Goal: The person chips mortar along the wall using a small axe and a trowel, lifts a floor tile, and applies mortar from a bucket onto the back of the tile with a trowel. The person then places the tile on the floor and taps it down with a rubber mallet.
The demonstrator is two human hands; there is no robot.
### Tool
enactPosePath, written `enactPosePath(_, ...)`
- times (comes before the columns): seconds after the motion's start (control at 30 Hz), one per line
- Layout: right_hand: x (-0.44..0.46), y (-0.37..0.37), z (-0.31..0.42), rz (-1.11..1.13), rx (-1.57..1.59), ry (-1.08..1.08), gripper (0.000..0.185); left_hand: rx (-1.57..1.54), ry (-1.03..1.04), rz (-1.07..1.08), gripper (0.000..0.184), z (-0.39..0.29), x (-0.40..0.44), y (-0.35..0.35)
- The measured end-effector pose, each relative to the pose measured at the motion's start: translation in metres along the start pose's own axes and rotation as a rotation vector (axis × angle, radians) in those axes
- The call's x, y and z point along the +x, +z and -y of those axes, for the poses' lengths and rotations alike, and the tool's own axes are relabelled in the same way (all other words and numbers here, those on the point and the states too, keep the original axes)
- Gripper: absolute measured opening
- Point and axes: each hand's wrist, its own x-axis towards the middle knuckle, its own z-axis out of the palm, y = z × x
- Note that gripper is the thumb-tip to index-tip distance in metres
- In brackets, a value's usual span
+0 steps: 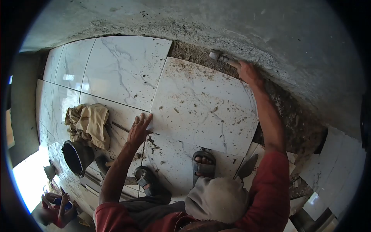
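Note:
My right hand (247,72) is closed round the handle of a hammer-like tool (214,55), whose head lies over the strip of rubble between the tiles and the wall. My left hand (140,125) rests with its fingers spread on the marbled white tiles, at the joint by the left edge of a large tile (201,104). That tile is strewn with crumbs and brown dust. Nothing shows in my left hand.
A beige cloth (91,121) lies at the left above a black bucket (77,156). A trowel (247,166) is near my right arm. The rough wall (270,31) curves along the top. Another person (58,212) is at the lower left. Loose tiles (332,166) lie at the right.

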Motion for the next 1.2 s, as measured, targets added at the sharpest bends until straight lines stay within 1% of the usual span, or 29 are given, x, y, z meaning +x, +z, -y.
enactPosePath(0.03,-0.004,-0.005,0.000,-0.004,0.000,0.008,0.031,0.007,-0.005,0.010,0.087,0.002,-0.001,0.003)
enactPosePath(0.1,-0.009,-0.019,0.004,0.115,-0.013,-0.082,0.034,0.011,-0.014,0.013,0.088,0.002,0.001,0.002)
enactPosePath(0.13,-0.012,-0.018,0.000,0.117,-0.014,-0.080,0.034,0.005,-0.018,0.035,0.086,0.000,0.001,-0.001)
enactPosePath(0.2,-0.019,-0.014,-0.015,0.018,0.103,-0.192,0.035,-0.005,-0.028,0.065,0.084,-0.003,-0.002,-0.004)
enactPosePath(0.23,-0.015,-0.013,-0.019,0.020,0.106,-0.191,0.035,-0.009,-0.013,0.056,0.084,-0.003,-0.001,-0.007)
enactPosePath(0.3,0.002,-0.020,-0.022,0.197,-0.008,0.090,0.034,-0.010,0.004,0.039,0.084,-0.004,0.000,-0.010)
enactPosePath(0.33,-0.006,-0.019,-0.022,0.082,0.020,-0.048,0.033,-0.010,-0.016,0.052,0.084,-0.005,0.001,-0.010)
enactPosePath(0.37,-0.014,-0.019,-0.024,0.083,0.018,-0.051,0.033,-0.014,-0.037,0.072,0.083,-0.006,0.001,-0.008)
enactPosePath(0.43,-0.027,-0.024,-0.021,0.000,0.133,-0.233,0.033,-0.001,-0.020,0.030,0.086,-0.001,0.004,-0.004)
enactPosePath(0.47,-0.023,-0.015,-0.029,0.013,0.135,-0.232,0.033,0.013,-0.010,-0.006,0.088,0.000,-0.001,0.000)
enactPosePath(0.53,-0.001,-0.007,-0.044,0.140,0.002,0.055,0.033,0.010,0.001,-0.005,0.088,0.001,0.000,0.002)
enactPosePath(0.6,-0.011,-0.023,-0.032,0.155,-0.028,0.026,0.034,0.011,0.007,-0.014,0.088,0.001,0.002,-0.003)
enactPosePath(0.67,-0.015,-0.023,-0.024,0.187,-0.063,0.005,0.035,-0.005,-0.040,0.067,0.082,-0.005,0.001,-0.006)
enactPosePath(0.73,-0.022,0.000,-0.030,-0.050,0.079,-0.234,0.034,-0.002,-0.029,0.047,0.084,0.000,-0.002,0.004)
enactPosePath(0.77,-0.014,0.006,-0.032,-0.052,0.078,-0.228,0.034,0.012,-0.019,0.005,0.086,0.003,0.000,0.005)
enactPosePath(0.83,0.009,0.003,-0.026,0.202,-0.017,0.087,0.034,0.022,-0.024,0.026,0.086,0.001,-0.001,0.002)
enactPosePath(0.87,0.003,0.000,-0.030,0.194,-0.014,0.096,0.034,0.020,-0.029,0.035,0.086,0.001,0.001,0.000)
enactPosePath(0.93,-0.021,-0.019,-0.027,0.131,0.018,-0.110,0.034,0.002,-0.039,0.047,0.086,-0.001,0.003,0.002)
enactPosePath(0.97,-0.024,-0.018,-0.038,0.135,0.015,-0.109,0.034,-0.002,-0.038,0.046,0.086,0.000,0.004,0.000)
enactPosePath(1.03,-0.035,-0.017,-0.063,0.012,0.076,-0.097,0.033,-0.012,-0.049,0.055,0.086,0.000,-0.004,0.003)
enactPosePath(1.07,-0.033,-0.019,-0.068,0.010,0.075,-0.098,0.033,-0.002,-0.043,0.050,0.087,0.000,-0.002,0.003)
enactPosePath(1.13,-0.027,-0.032,-0.070,0.156,-0.077,0.094,0.034,0.014,-0.032,0.037,0.087,0.001,0.001,-0.001)
enactPosePath(1.17,-0.028,-0.033,-0.070,0.154,-0.076,0.088,0.034,0.004,-0.036,0.038,0.087,0.000,0.001,0.000)
enactPosePath(1.2,-0.036,-0.030,-0.073,0.098,-0.016,-0.055,0.035,-0.005,-0.034,0.046,0.087,-0.001,0.001,0.000)
